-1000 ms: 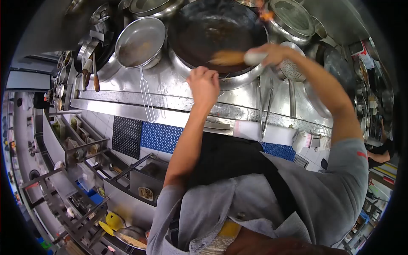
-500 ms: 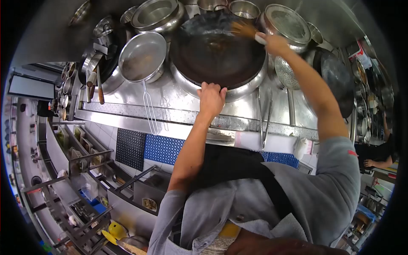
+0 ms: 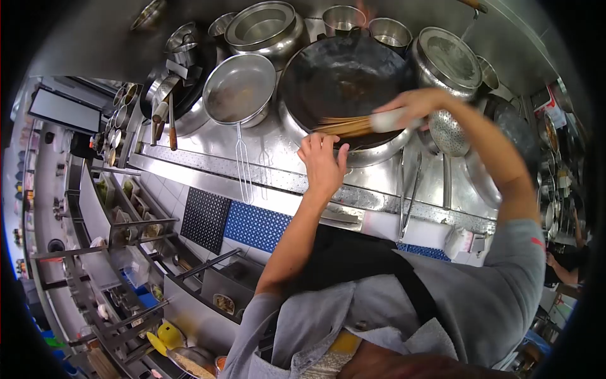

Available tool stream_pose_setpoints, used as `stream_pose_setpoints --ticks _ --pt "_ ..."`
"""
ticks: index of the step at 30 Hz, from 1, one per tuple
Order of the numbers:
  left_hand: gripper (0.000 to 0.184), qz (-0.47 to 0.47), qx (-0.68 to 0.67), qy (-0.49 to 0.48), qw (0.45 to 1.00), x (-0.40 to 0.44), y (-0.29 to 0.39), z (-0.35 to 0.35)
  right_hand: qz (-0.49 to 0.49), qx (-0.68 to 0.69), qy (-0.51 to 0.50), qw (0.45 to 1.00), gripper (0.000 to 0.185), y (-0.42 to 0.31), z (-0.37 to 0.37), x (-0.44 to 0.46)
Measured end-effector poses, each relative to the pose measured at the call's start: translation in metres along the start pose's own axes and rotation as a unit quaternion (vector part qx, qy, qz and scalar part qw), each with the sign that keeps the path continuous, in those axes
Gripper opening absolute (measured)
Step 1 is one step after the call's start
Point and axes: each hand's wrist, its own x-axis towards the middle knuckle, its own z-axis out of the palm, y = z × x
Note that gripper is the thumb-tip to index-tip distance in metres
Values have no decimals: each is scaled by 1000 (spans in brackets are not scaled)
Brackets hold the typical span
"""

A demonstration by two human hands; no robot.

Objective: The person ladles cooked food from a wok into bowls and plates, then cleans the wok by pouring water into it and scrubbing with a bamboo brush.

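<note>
A large dark wok (image 3: 347, 69) sits on a round burner ring at the front of the steel range. My left hand (image 3: 324, 165) is closed on the wok's near rim, its fingertips over the edge and the thumb apart. My right hand (image 3: 416, 107) is wrapped round the pale handle of a bamboo wok brush (image 3: 347, 126). The brush lies almost level along the near inner wall, bristles pointing left, close above my left fingers. A brownish patch shows on the wok's bottom.
Left of the wok, a strainer (image 3: 240, 88) rests on a pot, its wire handle toward me. A perforated skimmer (image 3: 449, 134) and tongs (image 3: 410, 189) lie to the right. Lidded pots (image 3: 449, 58) line the back, where a small flame (image 3: 365, 9) shows.
My right hand has brought the brush from the wok's far right side to its near wall. My left hand stays at the near rim. The camera view has shifted slightly.
</note>
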Motion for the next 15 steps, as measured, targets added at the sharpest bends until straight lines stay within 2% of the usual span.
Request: stream_pose_setpoints --ticks 2,3,4,5,6,7,8,9,10,11,12,13,14,15 --pt "15 20 -10 -36 999 1 0 -4 83 -207 41 974 69 99 -80 -16" --pt "14 24 7 -126 992 2 -3 0 175 -284 100 937 66 114 -99 -30" --pt "16 15 16 -159 987 4 -7 7 147 -251 300 909 59 108 -101 -27" --pt "18 4 25 -193 981 1 -11 16 110 -209 484 842 52 98 -98 -12" --pt "20 -9 36 -228 973 -2 -16 25 102 -263 552 785 45 79 -83 12" --pt "20 -4 31 -214 976 -5 -20 33 179 -265 551 771 44 79 -71 56" --pt "20 -4 32 -212 977 -10 -21 36 197 -223 494 817 46 90 -57 102" --pt "20 -3 33 -207 978 -11 -24 38 161 -271 471 824 45 91 -22 136" --pt "20 0 37 -201 979 -7 -27 38 128 -278 365 879 60 56 15 140" --pt "19 5 43 -202 978 -5 -27 36 48 -84 301 949 65 15 49 113" --pt "19 3 40 -197 980 -6 -24 33 8 -24 200 979 72 -4 67 93" --pt "18 1 37 -189 981 -3 -23 29 -45 3 174 984 74 -4 82 71" --pt "17 0 36 -184 982 -4 -23 28 -94 -104 188 972 74 -11 80 25" --pt "15 10 30 -150 988 -6 -25 31 -145 -137 156 967 72 44 53 11"
